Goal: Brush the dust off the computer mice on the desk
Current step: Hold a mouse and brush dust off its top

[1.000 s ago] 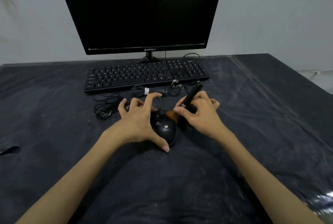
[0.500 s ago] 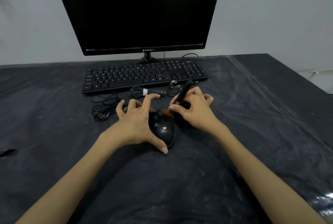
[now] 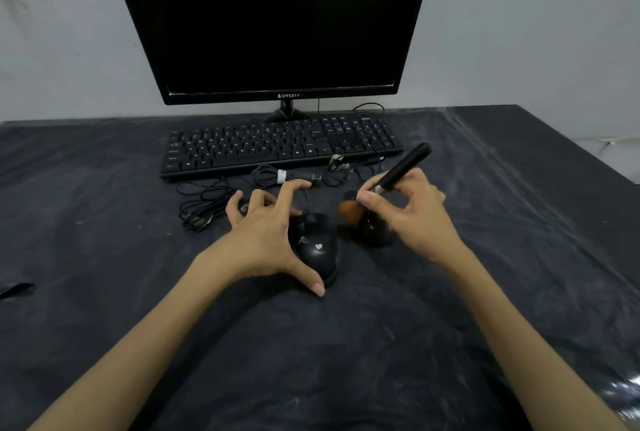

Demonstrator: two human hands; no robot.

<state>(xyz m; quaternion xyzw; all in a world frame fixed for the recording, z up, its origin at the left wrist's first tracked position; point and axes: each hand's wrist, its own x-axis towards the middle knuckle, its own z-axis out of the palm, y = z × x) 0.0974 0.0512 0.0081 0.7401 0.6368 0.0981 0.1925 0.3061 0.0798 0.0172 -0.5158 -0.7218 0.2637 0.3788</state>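
Observation:
A black mouse (image 3: 317,248) with a small white heart mark lies on the dark desk cover, in front of the keyboard. My left hand (image 3: 265,234) steadies it, thumb along its near edge and fingers spread past its far end. A second black mouse (image 3: 372,231) sits just to its right, mostly hidden under my right hand (image 3: 412,214). That hand grips a black-handled brush (image 3: 398,170). The brush's orange-brown bristles (image 3: 348,210) hang between the two mice, at the second mouse's far left edge.
A black keyboard (image 3: 280,148) lies behind the mice, with a dark monitor (image 3: 273,21) above it. Loose and bundled black cables (image 3: 211,203) trail left of my left hand. The desk's right edge (image 3: 581,160) runs diagonally at the far right.
My right hand has moved right and lifted the brush, taking the bristles off the heart-marked mouse toward the second mouse. My left hand has stayed on the first mouse.

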